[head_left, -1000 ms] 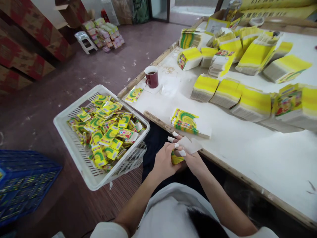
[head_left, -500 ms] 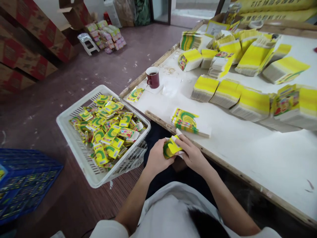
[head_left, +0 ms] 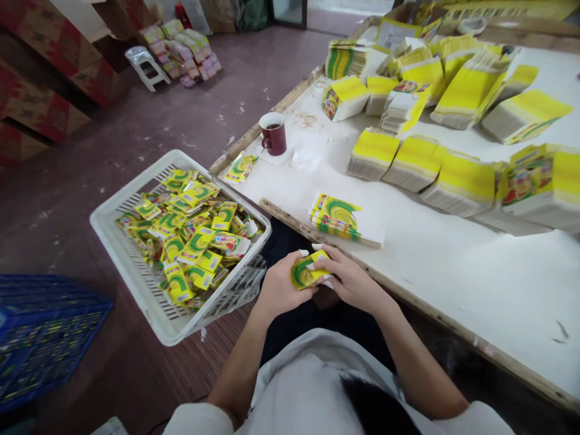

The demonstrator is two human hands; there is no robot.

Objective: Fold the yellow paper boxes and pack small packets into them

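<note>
My left hand [head_left: 278,289] and my right hand [head_left: 351,281] are both closed round one small yellow-and-green printed carton [head_left: 306,272], held over my lap just below the table's front edge. White tape covers several fingertips. A short stack of flat yellow-green cartons [head_left: 338,219] lies on the white table [head_left: 453,266] right above my hands. To my left stands a white plastic basket [head_left: 136,266] heaped with several folded cartons [head_left: 190,235].
A dark red mug [head_left: 273,133] stands near the table's left edge, a loose carton [head_left: 241,167] beside it. Several piles of flat yellow sheets [head_left: 457,181] fill the far table. A blue crate [head_left: 40,332] sits at bottom left; cardboard boxes [head_left: 54,72] line the floor.
A second ago my hands held an unfolded white-backed sheet; now it is folded into a small carton. The hands stay in the same place over my lap.
</note>
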